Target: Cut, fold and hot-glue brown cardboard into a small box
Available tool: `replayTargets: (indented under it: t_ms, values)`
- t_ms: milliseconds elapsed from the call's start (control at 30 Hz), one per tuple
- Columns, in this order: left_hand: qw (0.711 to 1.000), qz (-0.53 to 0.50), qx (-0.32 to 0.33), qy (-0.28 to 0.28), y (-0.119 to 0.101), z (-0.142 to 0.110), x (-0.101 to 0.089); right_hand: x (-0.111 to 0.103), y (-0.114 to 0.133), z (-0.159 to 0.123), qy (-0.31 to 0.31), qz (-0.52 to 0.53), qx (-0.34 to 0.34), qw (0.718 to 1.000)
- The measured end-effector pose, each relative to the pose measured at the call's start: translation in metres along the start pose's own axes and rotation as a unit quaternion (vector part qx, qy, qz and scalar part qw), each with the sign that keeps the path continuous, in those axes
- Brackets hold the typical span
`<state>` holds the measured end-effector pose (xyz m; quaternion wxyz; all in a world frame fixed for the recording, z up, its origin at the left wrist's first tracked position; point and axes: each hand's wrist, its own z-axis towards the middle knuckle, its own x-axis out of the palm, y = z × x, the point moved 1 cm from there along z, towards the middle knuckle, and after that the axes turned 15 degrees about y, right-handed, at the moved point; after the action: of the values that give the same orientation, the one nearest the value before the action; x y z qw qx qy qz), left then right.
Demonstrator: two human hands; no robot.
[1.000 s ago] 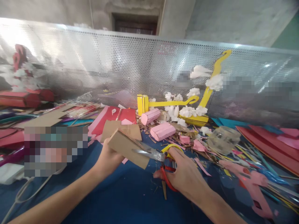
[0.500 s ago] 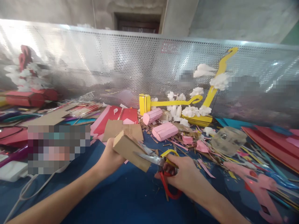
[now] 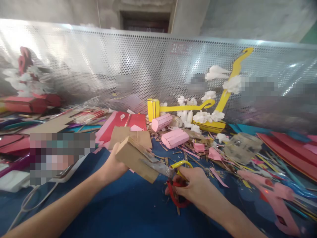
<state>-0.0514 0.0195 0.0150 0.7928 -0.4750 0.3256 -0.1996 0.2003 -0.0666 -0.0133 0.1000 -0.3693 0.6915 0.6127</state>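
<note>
My left hand (image 3: 115, 165) grips a brown cardboard box piece (image 3: 136, 160) by its left side, tilted above the blue table. Its far fingers are hidden behind the cardboard. My right hand (image 3: 194, 183) holds scissors (image 3: 169, 171) with one yellow and one red handle loop, fingers through the loops. The blades lie parted at the cardboard's right part, one blade across the near face and the other along the upper edge. Beyond the cardboard lies a flat brown cardboard sheet (image 3: 145, 137). Two pink paper prisms (image 3: 175, 138) rest just past the scissors.
A pink glue gun (image 3: 274, 198) lies at right, near a clear container (image 3: 244, 148). Yellow paper pieces with white tufts (image 3: 210, 127) stand at the back before a perforated metal panel (image 3: 148, 66). Paper scraps litter the table. A white cable (image 3: 37, 198) runs at left.
The scissor handles have drawn closer together, with the red loop rising. The cardboard and my left hand have shifted slightly left.
</note>
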Motion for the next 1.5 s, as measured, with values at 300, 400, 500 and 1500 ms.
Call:
replayTargets:
  t_ms: [300,400,500,1500]
  values:
    - [0.993,0.013,0.053,-0.101,0.012,0.000,0.005,-0.007,0.002,-0.001,-0.203,-0.191,-0.074,0.958]
    - [0.991,0.016,0.052,-0.125,0.015,-0.001,0.004,-0.007,0.004,-0.004,-0.231,-0.216,-0.118,0.941]
    - [0.995,0.009,0.043,-0.093,0.013,-0.001,0.005,-0.008,0.008,-0.005,-0.216,-0.240,-0.118,0.939]
    - [1.000,-0.007,0.000,0.009,0.020,-0.001,0.001,-0.006,0.019,-0.007,-0.062,-0.119,-0.105,0.985]
